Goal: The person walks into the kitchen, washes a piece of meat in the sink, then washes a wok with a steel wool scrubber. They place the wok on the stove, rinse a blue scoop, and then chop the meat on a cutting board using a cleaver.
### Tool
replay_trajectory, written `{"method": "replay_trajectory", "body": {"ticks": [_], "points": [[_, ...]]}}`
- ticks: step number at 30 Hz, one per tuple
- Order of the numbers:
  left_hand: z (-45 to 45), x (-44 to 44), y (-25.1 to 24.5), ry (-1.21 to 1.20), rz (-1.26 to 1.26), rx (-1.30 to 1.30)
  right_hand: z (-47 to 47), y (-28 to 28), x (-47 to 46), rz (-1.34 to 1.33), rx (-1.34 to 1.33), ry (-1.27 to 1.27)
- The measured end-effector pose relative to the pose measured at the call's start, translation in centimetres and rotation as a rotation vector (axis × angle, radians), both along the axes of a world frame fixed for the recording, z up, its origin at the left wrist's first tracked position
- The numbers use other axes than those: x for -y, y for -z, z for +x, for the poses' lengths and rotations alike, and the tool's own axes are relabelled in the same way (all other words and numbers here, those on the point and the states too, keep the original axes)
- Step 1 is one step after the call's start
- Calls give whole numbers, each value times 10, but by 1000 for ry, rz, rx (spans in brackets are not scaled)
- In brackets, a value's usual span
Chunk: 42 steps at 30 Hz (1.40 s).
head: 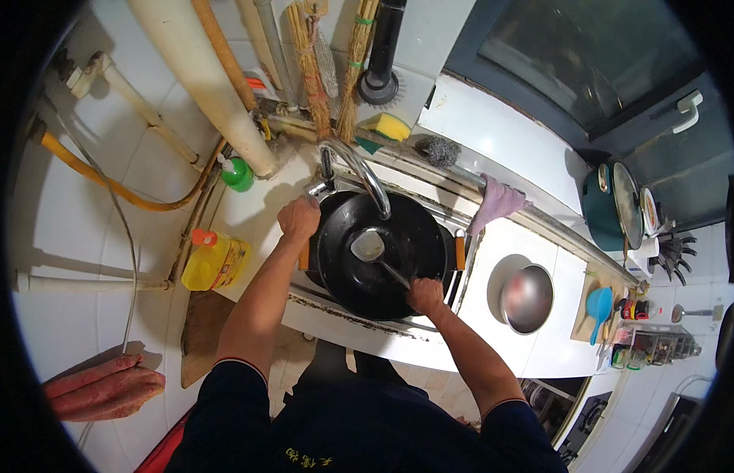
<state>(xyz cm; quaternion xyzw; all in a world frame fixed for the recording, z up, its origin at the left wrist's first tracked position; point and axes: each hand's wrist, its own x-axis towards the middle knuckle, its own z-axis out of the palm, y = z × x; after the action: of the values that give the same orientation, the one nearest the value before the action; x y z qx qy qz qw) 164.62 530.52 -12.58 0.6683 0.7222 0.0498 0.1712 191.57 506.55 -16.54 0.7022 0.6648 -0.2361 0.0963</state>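
A black wok (355,290) with wooden side handles sits over the sink (461,236). My right hand (426,295) grips the handle of a metal spatula (368,246), whose blade lies within the wok. My left hand (299,219) is at the base of the chrome faucet (367,171), on or against its lever; the fingers are partly hidden, so their grip cannot be told. The faucet's spout arches over the wok's far part. Whether water runs is not clear.
Left of the sink stand a yellow detergent jug (216,261) and a green pump bottle (237,174). Behind lie a sponge (387,126), steel wool (439,151) and a purple cloth (498,204). A metal bowl (528,299) with blurred contents stands at right.
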Motion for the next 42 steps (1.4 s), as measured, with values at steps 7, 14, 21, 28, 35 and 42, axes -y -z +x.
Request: {"method": "replay_trajectory", "body": {"ticks": [7,14,21,28,35,42], "points": [[-18,-4,20,39,-71,45,-26,-37,0,-271,-788,627],[-17,1,15,21,-101,33,-35,-42,4,-201,-764,715],[-18,13,3,-29,-130,109,-37,-22,5,-200,-916,886],[-22,12,14,4,-80,110,-51,-38,-10,-76,-928,959],[-19,11,13,18,-103,66,-35,-45,24,55,-745,774],[-18,10,18,16,-92,53,-34,-70,57,274,-231,361]]}}
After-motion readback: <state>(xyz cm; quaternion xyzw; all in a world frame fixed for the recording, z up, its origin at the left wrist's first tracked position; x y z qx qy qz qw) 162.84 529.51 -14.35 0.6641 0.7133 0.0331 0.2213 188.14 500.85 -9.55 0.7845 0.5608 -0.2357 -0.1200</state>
